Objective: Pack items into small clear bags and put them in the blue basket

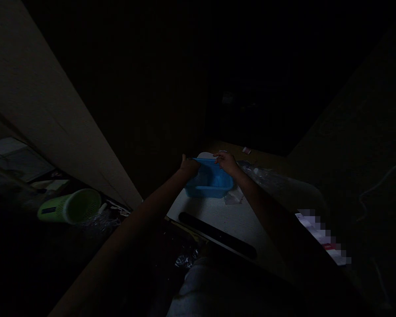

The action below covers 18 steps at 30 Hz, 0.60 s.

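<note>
In dim light, a blue plastic basin [208, 192] with a wide rim sits on a white surface in front of me. My left hand [188, 167] is at its far left corner, fingers closed over the rim and thumb sticking up. At the far right side, my right hand [227, 162] has its fingers bent onto the rim, the forefinger stretched out to the left. Behind the basin, the edge of a pale rounded thing [205, 155] shows between my hands. Darkness hides the basin's contents, if any.
A long black bar [218, 234] lies along the near edge of the white surface [240, 218]. Clear plastic wrapping [259, 174] lies right of the basin. A green basket [54, 208] lies tipped over at left. A pale wall edge [69, 97] rises at left.
</note>
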Tool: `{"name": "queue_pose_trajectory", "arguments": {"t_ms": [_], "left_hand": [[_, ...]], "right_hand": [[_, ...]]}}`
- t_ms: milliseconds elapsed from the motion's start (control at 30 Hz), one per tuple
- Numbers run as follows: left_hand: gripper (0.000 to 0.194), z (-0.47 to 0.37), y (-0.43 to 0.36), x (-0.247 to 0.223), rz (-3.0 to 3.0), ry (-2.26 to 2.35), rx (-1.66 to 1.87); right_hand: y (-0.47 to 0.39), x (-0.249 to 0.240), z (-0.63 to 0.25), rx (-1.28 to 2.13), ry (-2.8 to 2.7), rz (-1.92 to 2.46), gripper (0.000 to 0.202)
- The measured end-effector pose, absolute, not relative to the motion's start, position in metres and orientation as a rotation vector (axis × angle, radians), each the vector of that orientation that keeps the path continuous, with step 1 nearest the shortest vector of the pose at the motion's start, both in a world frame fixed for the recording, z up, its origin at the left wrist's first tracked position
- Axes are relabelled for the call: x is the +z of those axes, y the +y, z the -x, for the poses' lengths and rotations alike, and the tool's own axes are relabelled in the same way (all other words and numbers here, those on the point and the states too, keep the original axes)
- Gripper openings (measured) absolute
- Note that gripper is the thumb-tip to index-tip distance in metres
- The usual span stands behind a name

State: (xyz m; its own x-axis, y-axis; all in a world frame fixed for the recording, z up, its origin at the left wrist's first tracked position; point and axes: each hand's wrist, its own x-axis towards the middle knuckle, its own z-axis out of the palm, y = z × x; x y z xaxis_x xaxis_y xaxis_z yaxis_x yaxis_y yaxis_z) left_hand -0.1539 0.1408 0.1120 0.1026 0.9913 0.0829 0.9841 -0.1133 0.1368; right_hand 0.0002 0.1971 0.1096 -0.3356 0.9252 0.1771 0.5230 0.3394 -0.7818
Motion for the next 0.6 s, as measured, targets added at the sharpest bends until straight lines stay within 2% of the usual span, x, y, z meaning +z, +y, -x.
{"name": "queue_pose_trajectory", "arguments": {"t_ms": [100,267,433,600], "left_hand": [[0.022,0.141,0.131,0.135,-2.431,2.129,0.171],[0.027,0.09,0.109,0.137,-2.695,1.922,0.68],[0.026,0.021,0.093,0.071,-2.824,1.274,0.623],[0.031,-0.03,0.094,0.008,-2.653,1.169,0.813]], "right_hand": [[0.189,0.115,-0.041,0.591,-1.848,1.224,0.032],[0.151,0.08,-0.12,0.261,-1.929,1.441,0.031],[0.11,0.023,-0.177,0.049,-1.987,1.667,0.033],[0.091,-0.01,-0.193,-0.189,-2.028,1.68,0.039]]}}
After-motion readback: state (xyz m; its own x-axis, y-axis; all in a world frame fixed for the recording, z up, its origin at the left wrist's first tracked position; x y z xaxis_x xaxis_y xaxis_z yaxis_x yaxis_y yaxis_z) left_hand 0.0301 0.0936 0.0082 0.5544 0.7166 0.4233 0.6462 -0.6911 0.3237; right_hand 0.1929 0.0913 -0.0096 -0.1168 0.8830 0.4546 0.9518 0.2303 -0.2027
